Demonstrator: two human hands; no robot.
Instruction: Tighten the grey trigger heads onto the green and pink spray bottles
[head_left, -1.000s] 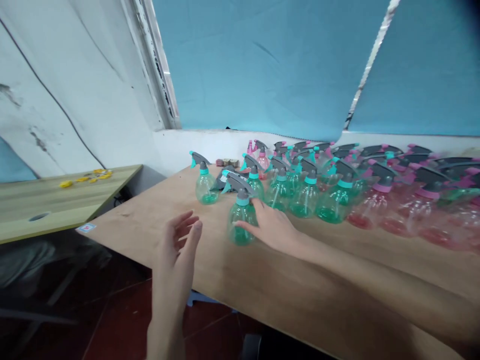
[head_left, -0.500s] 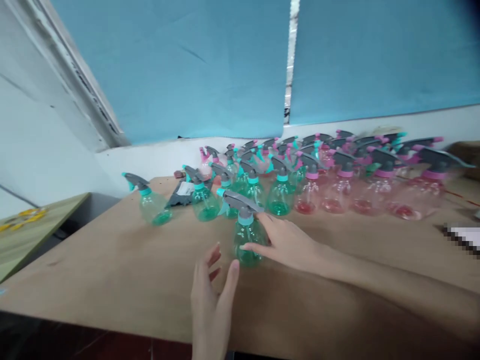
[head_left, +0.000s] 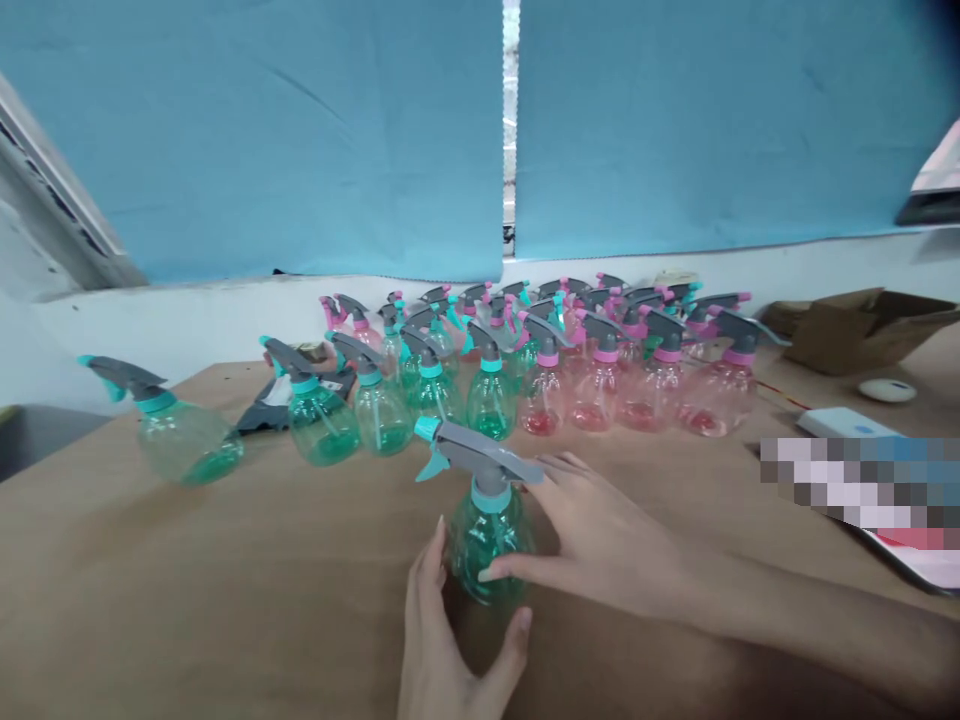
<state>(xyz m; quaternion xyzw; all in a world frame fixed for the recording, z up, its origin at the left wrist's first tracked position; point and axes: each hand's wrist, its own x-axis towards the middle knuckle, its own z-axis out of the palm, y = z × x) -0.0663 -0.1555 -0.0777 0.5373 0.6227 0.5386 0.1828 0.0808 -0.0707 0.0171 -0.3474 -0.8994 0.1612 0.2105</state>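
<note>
A green spray bottle [head_left: 491, 525] with a grey trigger head and turquoise collar stands upright in front of me, its nozzle facing left. My right hand [head_left: 607, 530] grips its body from the right, thumb across the front and fingers partly hidden behind. At the lower left of the bottle is my left hand [head_left: 457, 640], thumb and fingers apart and curved around its side; whether the fingertips touch it I cannot tell. Behind stand rows of similar bottles, green ones such as a green spray bottle [head_left: 491, 400] to the left and pink spray bottles [head_left: 592, 395] to the right.
A lone green spray bottle [head_left: 187, 445] stands at the left, near a dark grey plastic bag [head_left: 262, 405]. To the right are an open cardboard box [head_left: 862, 330], a white mouse [head_left: 887, 390], a white box [head_left: 847, 422] and a blurred-out flat device [head_left: 922, 567].
The held bottle has come nearer to me in my right hand. My left hand has moved closer to its lower side. The view has turned right, showing the cardboard box and mouse.
</note>
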